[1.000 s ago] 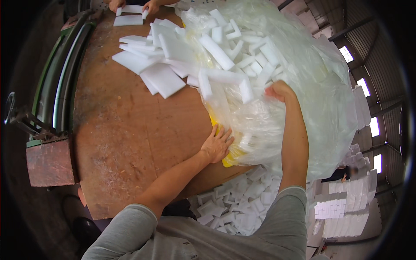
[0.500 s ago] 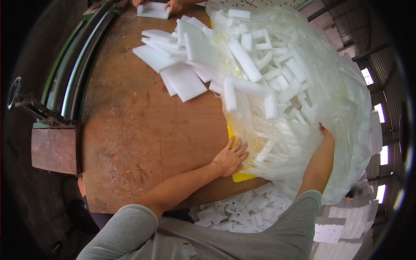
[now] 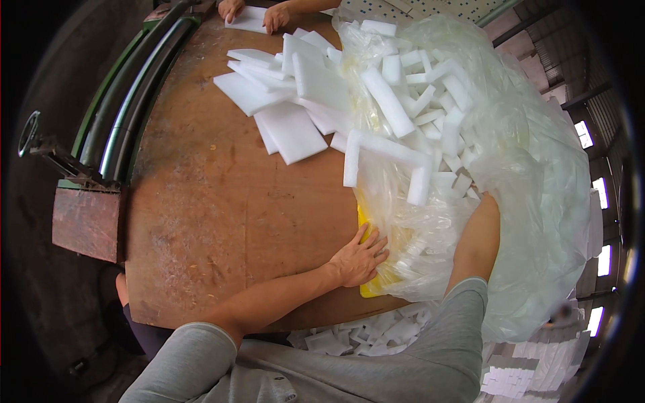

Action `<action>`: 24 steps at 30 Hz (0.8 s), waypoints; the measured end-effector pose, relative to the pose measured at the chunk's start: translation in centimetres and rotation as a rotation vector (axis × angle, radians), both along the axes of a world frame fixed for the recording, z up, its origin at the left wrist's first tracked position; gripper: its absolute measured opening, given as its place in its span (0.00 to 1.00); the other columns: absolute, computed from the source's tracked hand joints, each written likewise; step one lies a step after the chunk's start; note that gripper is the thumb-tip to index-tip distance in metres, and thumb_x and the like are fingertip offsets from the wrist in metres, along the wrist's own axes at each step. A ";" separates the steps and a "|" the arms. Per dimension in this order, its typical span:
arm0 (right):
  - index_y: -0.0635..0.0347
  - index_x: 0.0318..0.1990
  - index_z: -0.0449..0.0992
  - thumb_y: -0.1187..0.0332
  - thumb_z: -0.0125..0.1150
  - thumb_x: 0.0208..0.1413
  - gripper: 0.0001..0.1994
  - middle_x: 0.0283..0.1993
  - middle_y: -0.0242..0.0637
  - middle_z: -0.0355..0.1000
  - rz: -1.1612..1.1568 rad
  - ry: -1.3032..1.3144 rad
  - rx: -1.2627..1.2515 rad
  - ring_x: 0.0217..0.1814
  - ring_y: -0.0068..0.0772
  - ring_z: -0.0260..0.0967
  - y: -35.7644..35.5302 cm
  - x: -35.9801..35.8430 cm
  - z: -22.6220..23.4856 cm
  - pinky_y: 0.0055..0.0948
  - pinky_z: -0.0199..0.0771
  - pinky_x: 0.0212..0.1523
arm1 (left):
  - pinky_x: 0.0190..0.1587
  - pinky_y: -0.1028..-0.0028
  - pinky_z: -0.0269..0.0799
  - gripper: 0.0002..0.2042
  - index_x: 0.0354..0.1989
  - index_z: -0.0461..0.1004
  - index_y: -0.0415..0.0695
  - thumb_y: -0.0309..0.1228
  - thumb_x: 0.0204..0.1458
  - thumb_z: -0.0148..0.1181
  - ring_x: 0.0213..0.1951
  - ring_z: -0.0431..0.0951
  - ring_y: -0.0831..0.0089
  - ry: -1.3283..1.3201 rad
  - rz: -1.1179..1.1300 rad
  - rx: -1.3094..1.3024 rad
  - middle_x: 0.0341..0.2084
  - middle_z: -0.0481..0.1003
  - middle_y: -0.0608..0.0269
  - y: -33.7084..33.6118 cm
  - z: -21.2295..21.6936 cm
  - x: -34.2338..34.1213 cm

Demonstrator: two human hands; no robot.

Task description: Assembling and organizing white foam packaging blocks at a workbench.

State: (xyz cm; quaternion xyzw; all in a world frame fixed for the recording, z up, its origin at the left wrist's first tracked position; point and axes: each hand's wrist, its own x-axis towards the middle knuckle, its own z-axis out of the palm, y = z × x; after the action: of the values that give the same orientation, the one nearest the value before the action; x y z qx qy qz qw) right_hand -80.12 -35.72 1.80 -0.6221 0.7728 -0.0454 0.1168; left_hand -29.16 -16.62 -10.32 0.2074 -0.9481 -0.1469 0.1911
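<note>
My left hand (image 3: 361, 258) lies with its fingers spread on the yellow edge (image 3: 370, 286) beneath a big clear plastic bag (image 3: 537, 221), near the table's front edge. White foam pieces (image 3: 388, 102), many of them bent into U or L shapes, fill the bag's wide mouth. One U-shaped foam piece (image 3: 392, 149) rests at the mouth's left side, beyond my left hand. My right forearm (image 3: 478, 235) reaches forward into the bag. Plastic and foam hide my right hand, so its fingers do not show.
Flat white foam sheets (image 3: 293, 133) are heaped on the brown wooden table (image 3: 201, 221). Across it, another person's hands (image 3: 275, 17) touch a foam piece (image 3: 247, 20). A roller machine (image 3: 111, 141) runs along the left. More foam scraps (image 3: 366, 336) lie below the front edge.
My right hand has gone from the bag's right side into its contents, out of sight. Foam inside has shifted. My left hand stays on the yellow edge. The other person's foam piece now lies flatter.
</note>
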 end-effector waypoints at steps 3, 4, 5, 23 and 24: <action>0.51 0.59 0.71 0.55 0.46 0.62 0.21 0.60 0.54 0.68 0.035 -0.003 -0.009 0.65 0.53 0.63 -0.6 1.8 -2.2 0.50 0.59 0.67 | 0.73 0.39 0.40 0.26 0.64 0.68 0.45 0.45 0.61 0.51 0.71 0.54 0.47 0.017 -0.014 0.004 0.68 0.62 0.51 0.1 0.1 -0.1; 0.50 0.60 0.70 0.54 0.46 0.62 0.21 0.60 0.53 0.68 0.044 -0.006 -0.012 0.66 0.53 0.63 -1.1 2.3 -2.4 0.50 0.58 0.67 | 0.73 0.39 0.40 0.26 0.65 0.68 0.45 0.45 0.61 0.51 0.71 0.54 0.47 0.005 -0.024 0.011 0.67 0.62 0.51 0.1 0.1 -0.2; 0.49 0.60 0.70 0.54 0.46 0.63 0.22 0.61 0.53 0.68 0.052 -0.005 -0.016 0.67 0.53 0.62 -1.2 2.4 -2.4 0.50 0.57 0.68 | 0.73 0.39 0.40 0.26 0.65 0.68 0.45 0.45 0.61 0.51 0.71 0.54 0.47 0.007 -0.025 0.010 0.67 0.62 0.51 0.1 0.2 -0.2; 0.41 0.73 0.62 0.43 0.39 0.66 0.30 0.72 0.48 0.62 0.039 -0.632 -0.233 0.76 0.57 0.52 -3.2 20.0 -1.6 0.54 0.49 0.73 | 0.74 0.52 0.47 0.28 0.66 0.66 0.42 0.43 0.60 0.53 0.71 0.54 0.48 0.036 0.003 0.144 0.68 0.61 0.49 0.5 -1.3 -0.6; 0.41 0.73 0.61 0.43 0.39 0.66 0.31 0.72 0.47 0.61 -0.012 -0.858 -0.260 0.77 0.58 0.51 -3.0 21.4 -1.2 0.54 0.50 0.72 | 0.74 0.54 0.48 0.28 0.66 0.65 0.41 0.42 0.59 0.54 0.71 0.55 0.47 0.037 0.001 0.140 0.69 0.60 0.49 0.7 -1.2 -0.5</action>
State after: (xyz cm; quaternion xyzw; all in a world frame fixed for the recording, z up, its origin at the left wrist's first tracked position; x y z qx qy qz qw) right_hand -58.76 -38.72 0.61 -0.5518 0.6459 -0.3970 0.3473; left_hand -29.69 -15.92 -11.56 0.2179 -0.9318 -0.2165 0.1936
